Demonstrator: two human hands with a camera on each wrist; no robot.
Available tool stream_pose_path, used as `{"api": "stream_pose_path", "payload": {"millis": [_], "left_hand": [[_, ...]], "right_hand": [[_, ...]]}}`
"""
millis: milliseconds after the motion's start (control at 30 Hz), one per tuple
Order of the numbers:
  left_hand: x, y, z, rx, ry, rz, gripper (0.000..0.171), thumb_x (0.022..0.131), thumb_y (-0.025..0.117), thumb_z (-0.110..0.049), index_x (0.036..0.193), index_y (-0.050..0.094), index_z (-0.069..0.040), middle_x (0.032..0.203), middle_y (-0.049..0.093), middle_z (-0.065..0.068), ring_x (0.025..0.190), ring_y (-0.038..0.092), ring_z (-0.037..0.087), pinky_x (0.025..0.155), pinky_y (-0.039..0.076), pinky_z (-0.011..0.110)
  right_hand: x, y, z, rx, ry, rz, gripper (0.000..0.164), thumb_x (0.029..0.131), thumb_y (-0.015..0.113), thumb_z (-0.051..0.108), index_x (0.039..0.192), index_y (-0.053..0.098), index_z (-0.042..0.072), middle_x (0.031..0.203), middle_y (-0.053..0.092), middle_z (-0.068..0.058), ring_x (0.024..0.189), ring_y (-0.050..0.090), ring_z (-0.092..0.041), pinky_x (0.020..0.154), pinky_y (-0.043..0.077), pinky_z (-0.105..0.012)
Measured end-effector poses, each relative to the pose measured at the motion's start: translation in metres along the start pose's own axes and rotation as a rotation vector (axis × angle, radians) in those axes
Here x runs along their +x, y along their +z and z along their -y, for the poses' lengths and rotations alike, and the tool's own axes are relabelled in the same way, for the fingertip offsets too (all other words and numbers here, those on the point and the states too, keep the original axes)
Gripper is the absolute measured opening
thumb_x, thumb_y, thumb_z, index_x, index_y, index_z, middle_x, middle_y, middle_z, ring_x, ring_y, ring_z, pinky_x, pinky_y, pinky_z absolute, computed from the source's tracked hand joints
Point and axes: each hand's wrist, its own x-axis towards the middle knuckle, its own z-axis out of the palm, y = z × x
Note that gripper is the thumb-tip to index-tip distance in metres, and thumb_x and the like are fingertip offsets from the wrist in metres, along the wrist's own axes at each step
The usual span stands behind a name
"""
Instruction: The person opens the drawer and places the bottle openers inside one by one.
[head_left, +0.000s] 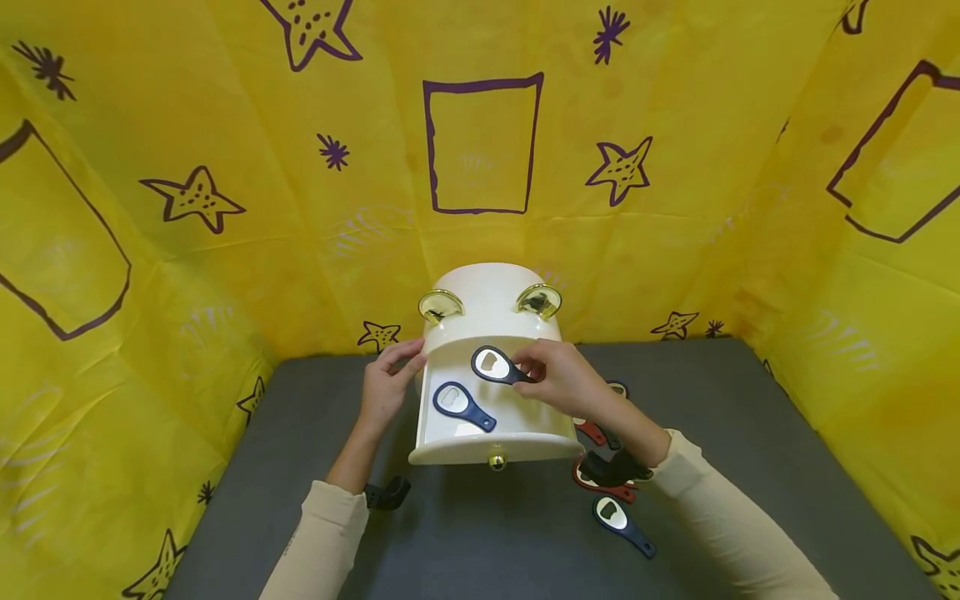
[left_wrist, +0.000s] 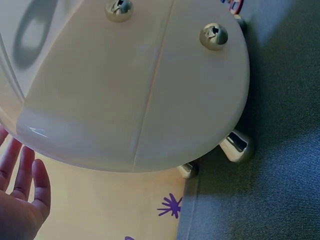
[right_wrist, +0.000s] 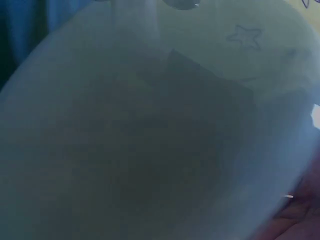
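A white rounded cabinet (head_left: pixel 491 293) with two gold-rimmed ears stands on the grey table. Its upper drawer (head_left: pixel 491 450), with a gold knob (head_left: pixel 497 461), is pulled out. Inside lies a dark blue bottle opener (head_left: pixel 465 407), tilted with its handle toward the front. Over the drawer, my right hand (head_left: pixel 558 375) pinches another dark bottle opener (head_left: pixel 492 364) by its handle end. My left hand (head_left: pixel 386 383) is at the cabinet's left side, fingertips right at the edge. In the left wrist view its fingers (left_wrist: pixel 25 172) are extended beside the white drawer front (left_wrist: pixel 95 110).
Right of the cabinet on the table (head_left: pixel 735 467) lie several more bottle openers: a blue one (head_left: pixel 624 525), a red one (head_left: pixel 618 492) and others partly hidden under my right forearm. Gold feet (left_wrist: pixel 237 146) hold up the cabinet. Yellow patterned cloth (head_left: pixel 480 150) surrounds the table.
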Motion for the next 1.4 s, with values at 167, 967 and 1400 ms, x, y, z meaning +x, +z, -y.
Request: {"api": "stream_pose_path", "payload": {"millis": [167, 967, 1400], "left_hand": [[0.000, 0.000, 0.000, -0.001, 0.011, -0.001, 0.033, 0.088, 0.069, -0.004, 0.118, 0.065, 0.009, 0.126, 0.060, 0.025, 0.098, 0.056, -0.003, 0.081, 0.049, 0.008], [0.000, 0.001, 0.001, -0.014, 0.030, 0.000, 0.032, 0.088, 0.069, -0.002, 0.117, 0.065, 0.010, 0.125, 0.061, 0.027, 0.098, 0.057, -0.003, 0.082, 0.049, 0.008], [0.000, 0.000, 0.001, -0.025, 0.037, 0.001, 0.032, 0.087, 0.069, -0.001, 0.117, 0.065, 0.010, 0.125, 0.061, 0.027, 0.100, 0.056, -0.002, 0.082, 0.049, 0.008]], "right_hand": [[0.005, 0.007, 0.001, -0.026, 0.012, 0.035, 0.022, 0.076, 0.078, 0.005, 0.096, 0.072, 0.000, 0.077, 0.066, -0.006, 0.073, 0.057, -0.013, 0.069, 0.048, -0.023], [-0.013, -0.003, -0.011, -0.006, 0.028, -0.020, 0.021, 0.083, 0.074, 0.012, 0.099, 0.072, -0.002, 0.082, 0.067, -0.006, 0.076, 0.059, -0.015, 0.070, 0.053, -0.028], [-0.055, -0.038, -0.045, 0.028, 0.179, -0.074, 0.023, 0.088, 0.071, 0.015, 0.107, 0.071, 0.002, 0.091, 0.068, -0.007, 0.080, 0.062, -0.014, 0.070, 0.053, -0.023]]}}
